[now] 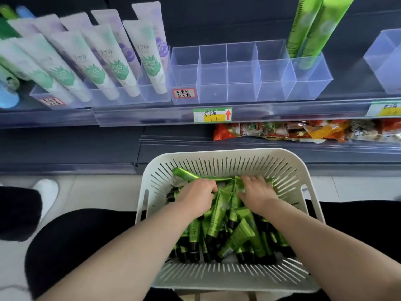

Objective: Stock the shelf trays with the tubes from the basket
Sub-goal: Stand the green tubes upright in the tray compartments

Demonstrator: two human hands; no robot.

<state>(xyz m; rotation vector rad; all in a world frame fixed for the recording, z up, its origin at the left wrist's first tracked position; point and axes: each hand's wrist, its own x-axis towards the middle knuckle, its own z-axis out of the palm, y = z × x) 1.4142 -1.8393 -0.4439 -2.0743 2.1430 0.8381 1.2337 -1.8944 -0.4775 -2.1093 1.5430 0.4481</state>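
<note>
Dark metal shelf unit [65, 146] spans the top half, with clear ribbed strips along its edges.
White moulded plastic basket [217, 276] at 6 o'clock: rounded-rectangle shape, slotted walls, sitting on the person's lap over black fabric.
Clear rigid plastic divider tray [227, 92] at 12 o'clock, thin walls, a row of box compartments. Only the rightmost one is filled, by two tall green tubes [308, 29] standing upright and leaning back.
A second clear tray [108, 101] at 10 o'clock holds matte white tubes [97, 68] with green or purple leaf prints, all tilted back in rows. Part of a third clear tray [386, 61] shows at 2 o'clock.
Crinkly foil snack packets [293, 131] in red and orange lie on the lower shelf at 3 o'clock.
Task stock: glossy green tubes [219, 218] with black caps and flat crimped ends, heaped loose in the basket, mostly caps toward 6 o'clock.
Left hand [195, 196] is in the basket at the 11 o'clock side of the heap, fingers curled tight around tubes. Right hand [257, 194] is just beside it at 1 o'clock, fingers bent down into the pile, thumb and fingers pinching a tube's crimped end. How many tubes each hand holds is unclear.
White shoe [46, 192] on pale tile at 9 o'clock.
Green-yellow price tag [212, 115] with a red arrow on the shelf edge. Red-bordered handwritten sticker [184, 93] on the divider tray's front wall.
</note>
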